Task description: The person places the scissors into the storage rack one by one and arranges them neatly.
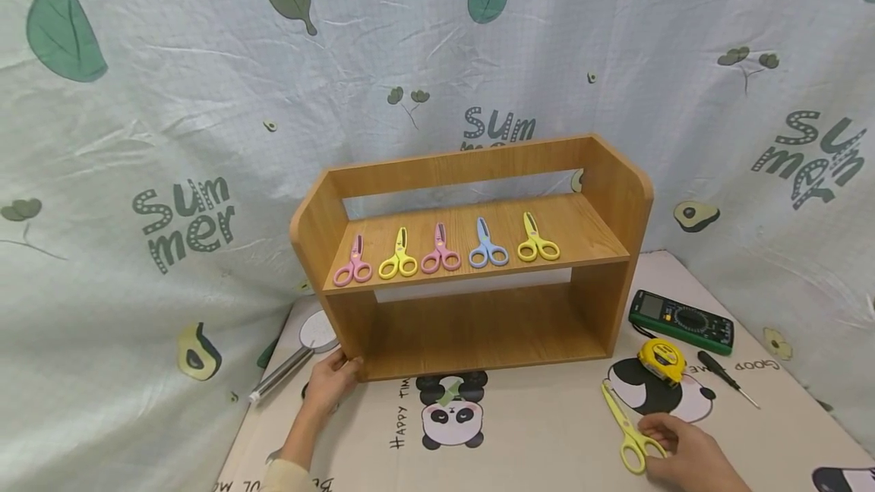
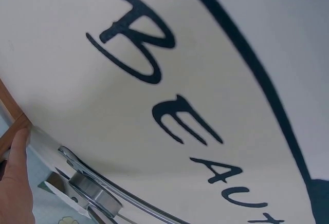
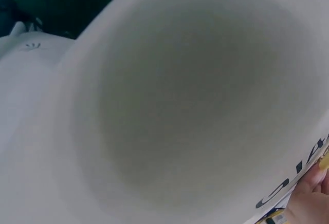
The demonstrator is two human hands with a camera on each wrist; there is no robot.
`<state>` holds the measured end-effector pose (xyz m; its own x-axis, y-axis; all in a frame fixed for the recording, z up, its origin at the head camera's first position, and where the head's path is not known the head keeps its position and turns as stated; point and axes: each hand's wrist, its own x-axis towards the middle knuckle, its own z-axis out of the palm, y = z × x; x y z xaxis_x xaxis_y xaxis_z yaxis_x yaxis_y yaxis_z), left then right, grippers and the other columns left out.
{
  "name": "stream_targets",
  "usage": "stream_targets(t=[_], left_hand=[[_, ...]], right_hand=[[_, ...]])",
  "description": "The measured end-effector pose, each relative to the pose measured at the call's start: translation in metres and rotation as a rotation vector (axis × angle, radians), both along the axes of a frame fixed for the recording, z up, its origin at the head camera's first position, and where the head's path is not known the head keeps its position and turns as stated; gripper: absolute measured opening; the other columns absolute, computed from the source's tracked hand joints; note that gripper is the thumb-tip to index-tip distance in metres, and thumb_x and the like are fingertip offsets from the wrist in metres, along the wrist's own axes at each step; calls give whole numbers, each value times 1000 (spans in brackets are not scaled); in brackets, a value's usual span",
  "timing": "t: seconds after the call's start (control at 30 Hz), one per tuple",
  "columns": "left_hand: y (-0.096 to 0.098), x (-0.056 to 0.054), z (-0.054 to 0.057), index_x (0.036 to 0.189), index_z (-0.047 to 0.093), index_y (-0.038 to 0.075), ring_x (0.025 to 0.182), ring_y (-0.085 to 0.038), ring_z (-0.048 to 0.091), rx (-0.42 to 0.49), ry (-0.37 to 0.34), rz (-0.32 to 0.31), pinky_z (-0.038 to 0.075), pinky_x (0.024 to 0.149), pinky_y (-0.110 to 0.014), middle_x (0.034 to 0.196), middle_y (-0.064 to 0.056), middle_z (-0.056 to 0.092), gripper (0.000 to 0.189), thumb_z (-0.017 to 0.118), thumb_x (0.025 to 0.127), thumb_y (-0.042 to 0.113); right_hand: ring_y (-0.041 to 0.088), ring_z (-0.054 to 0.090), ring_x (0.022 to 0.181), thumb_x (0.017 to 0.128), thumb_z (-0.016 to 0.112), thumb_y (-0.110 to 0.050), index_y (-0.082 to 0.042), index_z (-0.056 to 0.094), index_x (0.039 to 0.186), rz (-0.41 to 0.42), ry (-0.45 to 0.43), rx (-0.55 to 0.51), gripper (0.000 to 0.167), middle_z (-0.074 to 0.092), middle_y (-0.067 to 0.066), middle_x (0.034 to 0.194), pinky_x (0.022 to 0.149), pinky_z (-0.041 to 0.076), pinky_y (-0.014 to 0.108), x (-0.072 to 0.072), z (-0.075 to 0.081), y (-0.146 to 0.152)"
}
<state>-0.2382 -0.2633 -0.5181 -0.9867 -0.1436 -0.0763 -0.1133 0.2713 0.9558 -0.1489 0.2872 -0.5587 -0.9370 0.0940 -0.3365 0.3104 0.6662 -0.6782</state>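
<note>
In the head view my left hand (image 1: 330, 383) rests at the lower left front corner of a two-tier wooden shelf (image 1: 472, 367), thumb at the front edge, other fingers along its outer side. The left wrist view shows one straight finger (image 2: 19, 154) against the wood. My right hand (image 1: 687, 452) pinches the handle loops of yellow scissors (image 1: 623, 422) over the table at the right front, their blades pointing away. On the upper board lie pink (image 1: 353, 268), yellow (image 1: 399, 258), pink (image 1: 440, 253), blue (image 1: 484, 245) and yellow scissors (image 1: 535, 243) in a row.
Right of the shelf lie a green-cased multimeter (image 1: 681, 322), a yellow tape measure (image 1: 661, 360) and a black-handled screwdriver (image 1: 726, 378). A round-headed tool with a metal handle (image 1: 282, 374) lies along the left. A printed curtain (image 1: 410, 44) hangs behind.
</note>
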Motion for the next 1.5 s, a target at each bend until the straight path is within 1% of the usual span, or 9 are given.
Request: stream_targets(t=[0.23, 0.47, 0.7, 0.8, 0.87, 1.0, 1.1, 1.3, 1.5], left_hand=[[2, 0, 0, 154, 37, -13, 138, -50, 52, 2, -2, 2, 54, 107, -56, 152, -37, 46, 60, 58, 104, 12], [2, 0, -1, 153, 37, -13, 138, -49, 52, 2, 3, 3, 54, 106, -57, 152, -36, 46, 60, 58, 103, 12], [0, 0, -3, 155, 34, -14, 140, -51, 49, 12, -1, -13, 52, 108, -59, 155, -36, 42, 62, 58, 104, 13], [0, 0, -3, 155, 34, -13, 140, -51, 49, 16, -4, -8, 51, 108, -60, 155, -36, 42, 62, 58, 104, 13], [0, 0, -3, 155, 34, -13, 140, -51, 49, 19, -6, -6, 51, 109, -61, 154, -36, 43, 62, 58, 104, 13], [0, 0, -2, 155, 34, -14, 140, -52, 48, 24, -7, -8, 50, 109, -62, 154, -37, 43, 61, 57, 104, 13], [0, 1, -1, 155, 34, -13, 140, -51, 49, 21, -6, -6, 51, 109, -61, 154, -37, 43, 61, 57, 104, 12], [0, 1, 0, 154, 37, -13, 138, -49, 52, 16, 2, 6, 52, 108, -59, 152, -37, 46, 61, 58, 103, 12], [0, -1, -2, 154, 36, -13, 138, -49, 51, 22, 3, 8, 51, 108, -60, 152, -37, 45, 60, 57, 103, 12]], right_hand=[[22, 56, 90, 71, 87, -7, 2, 66, 123, -33, 27, 8, 57, 66, 9, 104, 77, 56, 31, 2, 1, -1], [22, 58, 91, 72, 87, -10, 1, 67, 121, -26, 91, 19, 55, 68, 8, 105, 80, 58, 36, 3, 16, 0], [26, 64, 99, 72, 87, -11, 3, 65, 125, -31, 129, -30, 59, 71, 13, 115, 89, 63, 43, 2, 42, -4], [27, 67, 105, 76, 86, -13, 3, 63, 129, -13, 172, -43, 60, 70, 14, 121, 88, 63, 37, 3, 56, -5], [23, 68, 105, 79, 85, -14, 2, 64, 129, 9, 216, -37, 57, 70, 13, 122, 85, 62, 28, 5, 64, -6], [7, 65, 94, 79, 86, -14, 1, 65, 128, 25, 308, -19, 55, 71, 10, 119, 79, 58, 17, 7, 81, -11], [2, 62, 92, 79, 85, -13, 3, 64, 128, 27, 349, -15, 56, 71, 11, 119, 80, 58, 16, 6, 95, -15], [-7, 63, 94, 85, 84, -14, 1, 63, 131, 68, 414, -89, 53, 69, 12, 123, 81, 57, 13, 7, 121, -14], [-6, 63, 92, 86, 83, -14, -3, 65, 129, 94, 477, -63, 48, 70, 10, 118, 77, 56, 13, 5, 150, -16]])
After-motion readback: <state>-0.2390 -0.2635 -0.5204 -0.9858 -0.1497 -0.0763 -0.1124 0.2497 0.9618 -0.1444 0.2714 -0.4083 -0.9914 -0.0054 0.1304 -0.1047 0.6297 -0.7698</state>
